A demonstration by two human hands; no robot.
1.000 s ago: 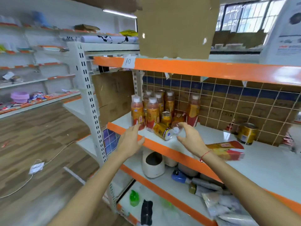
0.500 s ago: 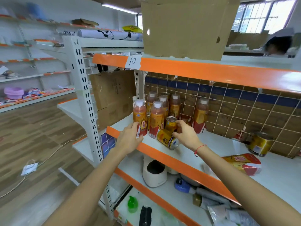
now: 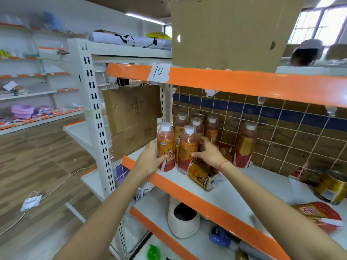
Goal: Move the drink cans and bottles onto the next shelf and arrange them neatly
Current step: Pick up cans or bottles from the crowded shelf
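Right hand (image 3: 208, 153) moved behind bottles, grip unclear; left hand (image 3: 151, 158) grips front bottle (image 3: 165, 147).

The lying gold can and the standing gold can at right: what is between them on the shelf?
Head view: only bare white shelf between lying gold can and standing gold can.

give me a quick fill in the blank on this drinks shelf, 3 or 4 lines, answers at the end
1. The paper label on the orange shelf edge reads ____.
2. The left hand grips a bottle with a ____ cap.
3. The gold can at the shelf's front edge lies on its ____.
4. The right hand wears a ____ string at its wrist.

Missing words: 10; white; side; red
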